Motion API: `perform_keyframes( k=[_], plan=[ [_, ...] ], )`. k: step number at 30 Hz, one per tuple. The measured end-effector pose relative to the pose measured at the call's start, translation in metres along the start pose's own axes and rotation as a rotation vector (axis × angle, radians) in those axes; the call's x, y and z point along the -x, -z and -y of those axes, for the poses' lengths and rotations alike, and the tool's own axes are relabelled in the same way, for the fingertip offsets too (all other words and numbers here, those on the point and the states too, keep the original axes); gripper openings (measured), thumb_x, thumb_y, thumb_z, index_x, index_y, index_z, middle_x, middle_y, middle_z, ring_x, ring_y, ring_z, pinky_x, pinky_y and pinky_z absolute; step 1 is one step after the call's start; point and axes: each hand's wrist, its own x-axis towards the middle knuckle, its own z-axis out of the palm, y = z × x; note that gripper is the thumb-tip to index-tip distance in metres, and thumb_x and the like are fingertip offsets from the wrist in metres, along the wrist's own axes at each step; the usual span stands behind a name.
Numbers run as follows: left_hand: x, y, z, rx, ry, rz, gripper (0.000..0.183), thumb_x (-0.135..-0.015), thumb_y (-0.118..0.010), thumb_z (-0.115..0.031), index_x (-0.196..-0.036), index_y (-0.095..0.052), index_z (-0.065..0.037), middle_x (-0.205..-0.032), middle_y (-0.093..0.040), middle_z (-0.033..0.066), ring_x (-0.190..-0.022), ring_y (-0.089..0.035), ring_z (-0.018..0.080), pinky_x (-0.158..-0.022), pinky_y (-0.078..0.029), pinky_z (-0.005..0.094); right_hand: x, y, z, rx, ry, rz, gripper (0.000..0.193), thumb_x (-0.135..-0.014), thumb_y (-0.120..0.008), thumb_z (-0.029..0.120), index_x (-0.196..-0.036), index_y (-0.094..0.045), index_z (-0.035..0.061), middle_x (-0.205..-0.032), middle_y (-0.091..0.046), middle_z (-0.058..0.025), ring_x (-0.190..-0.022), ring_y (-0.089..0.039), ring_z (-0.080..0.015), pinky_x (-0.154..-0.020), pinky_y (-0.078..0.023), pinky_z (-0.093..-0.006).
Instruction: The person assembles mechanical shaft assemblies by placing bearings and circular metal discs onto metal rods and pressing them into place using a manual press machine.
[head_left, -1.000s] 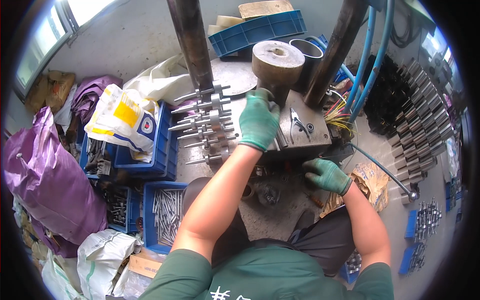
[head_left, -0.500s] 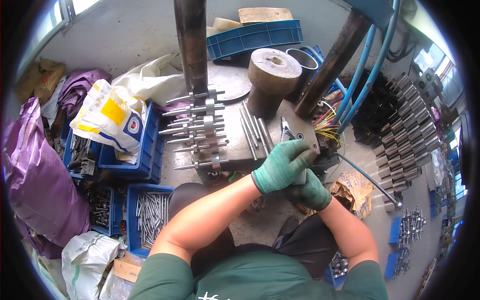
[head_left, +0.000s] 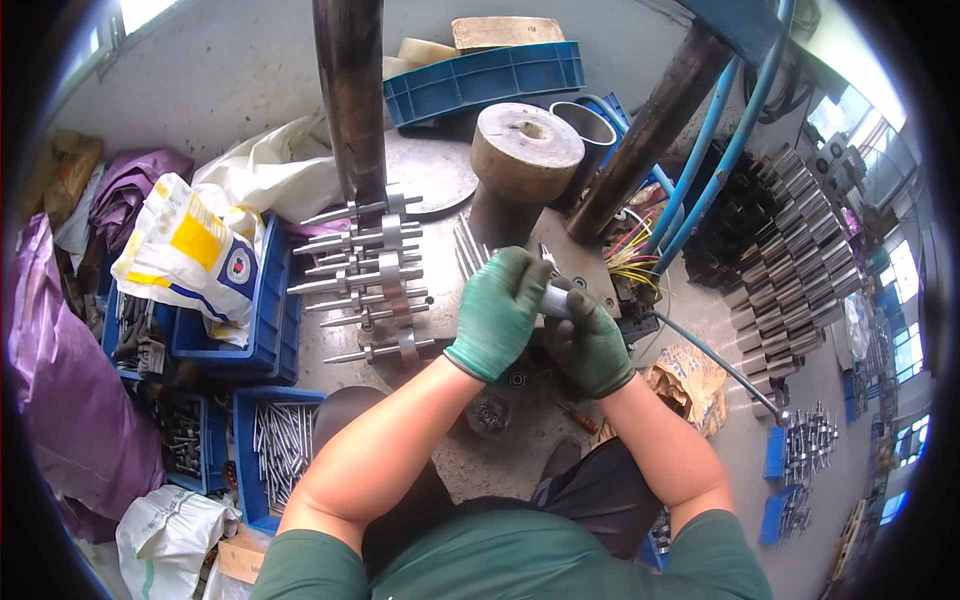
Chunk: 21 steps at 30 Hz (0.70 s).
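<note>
Smooth grey metal cylinder (head_left: 556, 301) between the hands: the dark-green-gloved right hand (head_left: 592, 345) wraps it; the green-gloved left hand (head_left: 496, 315) curls alongside, hold unclear. Probably weighty, rigid, slippery; best grasped round its sides.

I look from the wearer's head, through the left one of two fisheye lenses set side by side, facing steeply down and somewhat forward. The green shirt (head_left: 510, 555) is nearest, cut off by my lower edge, and the bare forearms (head_left: 395, 440) reach up from there — the left hand (head_left: 500, 310) and right hand (head_left: 590, 345) sit near mid-view, at arm's reach. Past them I get the worktop (head_left: 588, 258), then the wall (head_left: 230, 90) along the top. Floor (head_left: 745, 485) spreads to my right — bent toward a round black rim.
</note>
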Motion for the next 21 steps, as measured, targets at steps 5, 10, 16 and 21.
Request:
perform_keyframes(
  k=[5,10,16,21],
  plan=[
    [0.0,0.007,-0.006,-0.139,-0.325,-0.143,0.017,-0.104,-0.073,-0.018,-0.096,-0.063,-0.006,-0.08,-0.064,0.005,-0.066,-0.058,0.0148,-0.061,-0.05,0.0318,-0.027,0.018,0.008,-0.246,-0.002,-0.172,0.023,-0.105,-0.068,0.038,-0.108,-0.064,0.0155,-0.073,-0.055,0.0053,-0.057,-0.05,-0.006,-0.049,-0.041,-0.0211],
    [0.009,0.015,-0.013,0.271,0.332,-0.018,0.038,-0.113,-0.054,-0.043,-0.106,-0.068,-0.008,-0.095,-0.072,0.0035,-0.064,-0.056,0.0059,-0.058,-0.047,0.0214,-0.05,0.055,0.067,0.057,0.392,-0.544,0.027,-0.1,-0.072,0.033,-0.113,-0.063,0.0117,-0.083,-0.062,-0.0005,-0.06,-0.053,-0.0097,-0.05,-0.041,-0.0243],
    [0.027,0.004,-0.016,0.455,0.678,0.047,0.036,-0.113,-0.051,-0.041,-0.116,-0.065,-0.008,-0.111,-0.072,0.0068,-0.067,-0.061,0.0072,-0.054,-0.046,0.0197,-0.055,0.097,0.082,1.647,0.698,-0.65,0.054,-0.094,-0.077,0.019,-0.139,-0.052,0.003,-0.105,-0.072,-0.0189,-0.094,-0.073,-0.0329,-0.084,-0.059,-0.0425],
    [0.038,0.0,-0.014,0.522,0.725,0.066,0.037,-0.113,-0.052,-0.043,-0.124,-0.064,-0.01,-0.115,-0.07,0.0056,-0.071,-0.063,0.0084,-0.055,-0.046,0.0191,-0.07,0.084,0.07,1.589,0.589,-0.549,0.059,-0.094,-0.078,0.018,-0.146,-0.052,0.0091,-0.117,-0.071,-0.0247,-0.107,-0.071,-0.039,-0.094,-0.056,-0.0449]
  ],
)
